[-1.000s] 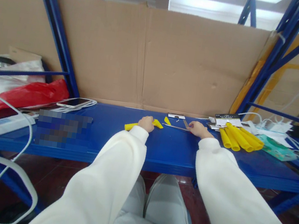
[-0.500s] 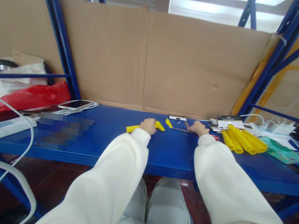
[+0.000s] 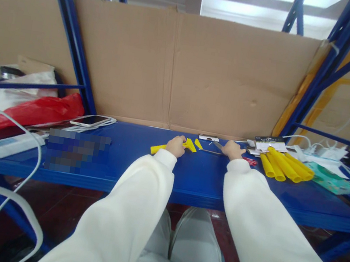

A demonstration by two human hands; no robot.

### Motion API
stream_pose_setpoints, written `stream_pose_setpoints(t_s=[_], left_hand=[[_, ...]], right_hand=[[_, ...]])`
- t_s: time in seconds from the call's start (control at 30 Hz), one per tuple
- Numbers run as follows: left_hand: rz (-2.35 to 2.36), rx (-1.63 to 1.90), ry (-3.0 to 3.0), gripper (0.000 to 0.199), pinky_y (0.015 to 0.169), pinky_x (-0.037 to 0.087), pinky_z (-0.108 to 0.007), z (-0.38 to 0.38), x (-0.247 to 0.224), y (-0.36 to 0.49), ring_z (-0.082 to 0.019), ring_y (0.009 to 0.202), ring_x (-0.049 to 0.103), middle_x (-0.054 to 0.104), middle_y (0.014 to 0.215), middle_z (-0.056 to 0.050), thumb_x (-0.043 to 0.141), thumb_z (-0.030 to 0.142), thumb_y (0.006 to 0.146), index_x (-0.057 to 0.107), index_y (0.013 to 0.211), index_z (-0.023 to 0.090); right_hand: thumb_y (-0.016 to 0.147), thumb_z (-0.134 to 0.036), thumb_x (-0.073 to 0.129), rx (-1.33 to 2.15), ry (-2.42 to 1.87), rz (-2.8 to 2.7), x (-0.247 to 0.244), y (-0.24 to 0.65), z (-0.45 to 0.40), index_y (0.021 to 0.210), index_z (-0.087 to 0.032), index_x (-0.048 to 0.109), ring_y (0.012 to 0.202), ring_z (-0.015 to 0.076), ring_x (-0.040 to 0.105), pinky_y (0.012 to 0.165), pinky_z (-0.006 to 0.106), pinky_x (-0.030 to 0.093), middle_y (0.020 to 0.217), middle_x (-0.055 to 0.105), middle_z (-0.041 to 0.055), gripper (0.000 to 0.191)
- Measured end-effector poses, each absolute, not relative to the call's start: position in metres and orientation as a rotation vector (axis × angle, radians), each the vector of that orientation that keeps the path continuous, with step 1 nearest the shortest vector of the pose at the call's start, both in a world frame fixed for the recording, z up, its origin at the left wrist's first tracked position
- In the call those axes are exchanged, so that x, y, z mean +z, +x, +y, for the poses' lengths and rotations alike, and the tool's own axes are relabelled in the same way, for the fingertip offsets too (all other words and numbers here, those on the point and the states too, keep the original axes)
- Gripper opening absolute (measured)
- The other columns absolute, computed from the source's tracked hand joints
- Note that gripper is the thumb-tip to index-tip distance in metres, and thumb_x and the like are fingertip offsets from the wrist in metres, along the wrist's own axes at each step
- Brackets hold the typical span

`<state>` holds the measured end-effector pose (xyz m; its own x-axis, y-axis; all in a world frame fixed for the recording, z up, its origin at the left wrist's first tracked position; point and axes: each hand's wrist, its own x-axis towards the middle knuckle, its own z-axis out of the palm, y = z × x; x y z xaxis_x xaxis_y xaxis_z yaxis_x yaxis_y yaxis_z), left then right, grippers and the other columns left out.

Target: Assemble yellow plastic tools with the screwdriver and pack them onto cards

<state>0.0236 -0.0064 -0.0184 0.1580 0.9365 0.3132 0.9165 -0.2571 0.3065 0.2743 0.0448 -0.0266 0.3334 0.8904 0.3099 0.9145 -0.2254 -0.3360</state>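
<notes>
My left hand (image 3: 175, 145) is closed around a yellow plastic scraper-like tool (image 3: 190, 145); its tube handle sticks out to the left and its flared head to the right. Just right of that head lies a loose yellow wedge-shaped piece (image 3: 198, 144). My right hand (image 3: 232, 150) is closed on a flat grey metal blade (image 3: 218, 145), which points left from the fingers. Beneath that hand lies a screwdriver, its thin shaft (image 3: 210, 151) showing on the left and its red handle (image 3: 250, 161) on the right.
Several yellow tubes (image 3: 285, 165) lie on the right beside carded packs (image 3: 269, 142) and a green packet (image 3: 330, 177). A small black-and-white card (image 3: 209, 138) lies at the back edge, under the cardboard wall (image 3: 210, 79). A phone (image 3: 90, 120) and red bag (image 3: 45, 110) are on the left.
The yellow tool and my left hand have shifted slightly right, with its head turned a little. The blade at my right hand has changed angle.
</notes>
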Motion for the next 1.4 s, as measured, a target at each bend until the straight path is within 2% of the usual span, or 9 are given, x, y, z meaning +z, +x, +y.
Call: stream_pose_setpoints(t_s=[0.1, 0.23, 0.33, 0.47, 0.6, 0.7, 0.9, 1.2, 1.4], left_hand=[[1.852, 0.716, 2.365, 0.033, 0.1, 0.048, -0.031, -0.005, -0.019, 0.023, -0.022, 0.119, 0.063, 0.067, 0.128, -0.01, 0.061, 0.015, 0.09, 0.063, 0.122, 0.02], [1.837, 0.73, 2.369, 0.033, 0.101, 0.048, -0.031, -0.005, -0.019, 0.023, -0.022, 0.119, 0.063, 0.067, 0.127, -0.01, 0.063, 0.014, 0.088, 0.064, 0.121, 0.02], [1.862, 0.738, 2.358, 0.033, 0.099, 0.049, -0.03, -0.007, -0.017, 0.024, -0.022, 0.119, 0.064, 0.068, 0.126, -0.011, 0.063, 0.016, 0.09, 0.064, 0.122, 0.02], [1.916, 0.73, 2.337, 0.034, 0.098, 0.049, -0.03, -0.011, -0.013, 0.024, -0.023, 0.119, 0.064, 0.07, 0.125, -0.011, 0.059, 0.019, 0.093, 0.062, 0.126, 0.02], [1.866, 0.782, 2.369, 0.033, 0.099, 0.049, -0.03, -0.01, -0.013, 0.025, -0.022, 0.12, 0.063, 0.069, 0.127, -0.01, 0.06, 0.018, 0.093, 0.061, 0.126, 0.021], [1.809, 0.832, 2.392, 0.033, 0.1, 0.049, -0.029, -0.009, -0.015, 0.025, -0.021, 0.121, 0.063, 0.069, 0.127, -0.009, 0.061, 0.017, 0.091, 0.062, 0.124, 0.021], [1.757, 0.93, 2.38, 0.034, 0.101, 0.049, -0.03, -0.008, -0.015, 0.025, -0.022, 0.122, 0.063, 0.068, 0.129, -0.009, 0.062, 0.014, 0.09, 0.062, 0.124, 0.022], [1.667, 0.994, 2.442, 0.041, 0.101, 0.049, -0.031, -0.003, -0.02, 0.022, -0.022, 0.117, 0.063, 0.068, 0.126, -0.01, 0.061, 0.011, 0.088, 0.063, 0.128, 0.019], [1.635, 0.812, 2.612, 0.05, 0.099, 0.047, -0.03, -0.005, -0.018, 0.02, -0.021, 0.112, 0.062, 0.063, 0.114, -0.007, 0.054, 0.012, 0.092, 0.061, 0.139, 0.029]], right_hand=[[0.078, -0.053, 0.07, -0.034, -2.147, -1.443, -0.014, 0.264, 0.033, 0.095, -0.016, 0.077, 0.113, 0.0391, 0.064, 0.095, 0.056, 0.045, 0.108, 0.073, 0.0228, 0.041], [0.077, -0.031, 0.07, 0.25, -1.812, -1.48, -0.004, 0.245, 0.022, 0.075, -0.018, 0.077, 0.094, 0.028, 0.069, 0.085, 0.039, 0.051, 0.088, 0.077, 0.0095, 0.016], [0.073, -0.021, 0.067, 0.496, -1.531, -1.508, -0.002, 0.23, 0.015, 0.07, -0.016, 0.075, 0.079, 0.0186, 0.066, 0.076, 0.028, 0.05, 0.076, 0.074, 0.004, 0.009], [0.072, -0.019, 0.069, 0.763, -1.446, -1.467, -0.002, 0.215, 0.006, 0.066, -0.016, 0.07, 0.052, 0.0096, 0.048, 0.055, 0.022, 0.04, 0.053, 0.058, -0.0029, 0.007], [0.077, -0.014, 0.067, 0.959, -1.345, -1.416, -0.002, 0.207, -0.001, 0.064, -0.016, 0.061, 0.042, 0.0052, 0.029, 0.044, 0.019, 0.022, 0.044, 0.041, -0.0081, 0.015], [0.082, -0.011, 0.063, 1.022, -1.322, -1.442, -0.001, 0.204, -0.006, 0.061, -0.016, 0.056, 0.041, 0.0043, 0.03, 0.042, 0.017, 0.021, 0.044, 0.04, -0.008, 0.023], [0.087, -0.008, 0.058, 1.04, -1.363, -1.59, -0.001, 0.199, -0.014, 0.056, -0.016, 0.053, 0.04, 0.0046, 0.037, 0.041, 0.017, 0.026, 0.046, 0.051, -0.004, 0.032], [0.089, -0.006, 0.057, 1.068, -1.41, -1.622, -0.004, 0.195, -0.014, 0.064, -0.016, 0.055, 0.036, 0.0048, 0.038, 0.037, 0.017, 0.025, 0.048, 0.062, -0.0003, 0.027], [0.087, -0.004, 0.058, 1.014, -1.415, -1.648, -0.007, 0.197, -0.012, 0.066, -0.016, 0.057, 0.041, 0.0061, 0.046, 0.039, 0.018, 0.029, 0.055, 0.065, -0.0012, 0.024]])
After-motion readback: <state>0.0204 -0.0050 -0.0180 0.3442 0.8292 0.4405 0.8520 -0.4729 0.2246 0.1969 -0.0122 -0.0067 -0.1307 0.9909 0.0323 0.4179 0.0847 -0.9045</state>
